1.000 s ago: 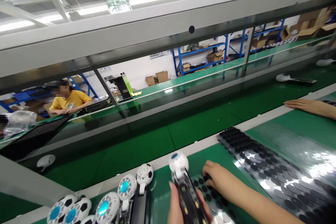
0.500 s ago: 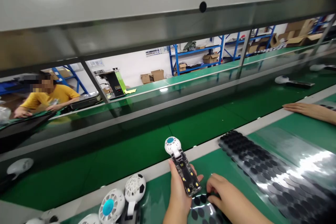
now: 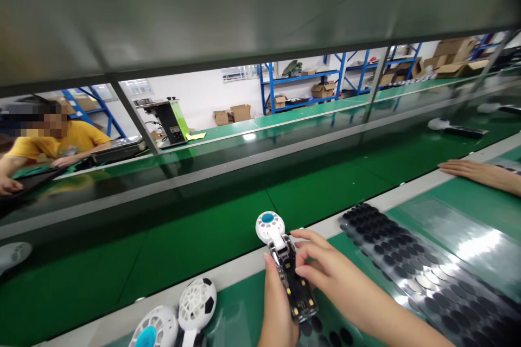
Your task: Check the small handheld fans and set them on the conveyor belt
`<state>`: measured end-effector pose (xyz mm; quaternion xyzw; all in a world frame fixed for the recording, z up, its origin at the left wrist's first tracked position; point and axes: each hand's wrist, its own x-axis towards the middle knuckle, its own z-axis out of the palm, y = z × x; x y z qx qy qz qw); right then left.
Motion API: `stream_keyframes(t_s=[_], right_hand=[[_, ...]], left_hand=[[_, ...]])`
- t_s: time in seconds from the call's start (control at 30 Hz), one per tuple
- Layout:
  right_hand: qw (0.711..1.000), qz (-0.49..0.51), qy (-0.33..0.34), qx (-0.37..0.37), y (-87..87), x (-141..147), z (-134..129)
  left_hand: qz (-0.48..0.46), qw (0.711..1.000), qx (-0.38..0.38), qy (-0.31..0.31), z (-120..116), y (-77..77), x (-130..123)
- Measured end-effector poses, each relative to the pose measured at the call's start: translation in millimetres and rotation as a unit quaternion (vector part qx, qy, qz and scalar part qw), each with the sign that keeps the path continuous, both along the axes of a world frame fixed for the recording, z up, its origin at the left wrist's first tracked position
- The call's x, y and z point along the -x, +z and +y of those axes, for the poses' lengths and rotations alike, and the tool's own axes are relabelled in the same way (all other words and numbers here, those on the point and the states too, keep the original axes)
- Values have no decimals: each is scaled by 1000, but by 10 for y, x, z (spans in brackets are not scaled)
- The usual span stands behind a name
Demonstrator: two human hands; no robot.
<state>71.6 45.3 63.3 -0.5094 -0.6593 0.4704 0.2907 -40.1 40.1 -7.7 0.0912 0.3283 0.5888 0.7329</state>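
My left hand (image 3: pixel 279 303) is closed around the dark handle (image 3: pixel 299 295) of a small handheld fan, with a bare circuit board and yellow parts showing along it. The fan's round white head (image 3: pixel 269 226) has a blue centre and tilts up toward the belt. At the upper part of the handle, my right hand (image 3: pixel 321 263) has its thumb and index finger curled together against the board. Whatever those fingertips pinch is hidden. Beneath both hands, a clear sheet of black round stickers (image 3: pixel 336 336) lies partly covered.
More white fans (image 3: pixel 197 303) lie at the lower left. A larger sheet of black discs (image 3: pixel 402 260) is on the green bench to the right, near another person's hand (image 3: pixel 476 173). Fans (image 3: pixel 456 127) sit on the green belt (image 3: pixel 228 233). Across it works a person in yellow (image 3: pixel 81 141).
My right hand has moved from the small sticker sheet up to the top of the fan's handle. My left hand still holds the fan. The view has shifted slightly.
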Motion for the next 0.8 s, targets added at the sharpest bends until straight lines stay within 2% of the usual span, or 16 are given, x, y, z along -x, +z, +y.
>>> stream_keyframes(t_s=[0.13,0.33,0.43,0.6,0.8], right_hand=[[998,-61,24,-1,79,99,123],[991,-125,39,-18,104,114,139],[989,-140,43,-24,117,119,139],[988,-145,42,-24,112,130,127],[989,-141,31,-21,98,122,90]], left_hand=[[-6,999,22,25,58,-25,-24],[-39,996,27,70,110,-82,-70],[-34,997,35,56,98,-96,-49],[11,998,65,-2,31,-74,9],[-23,997,72,-17,-8,-3,11]])
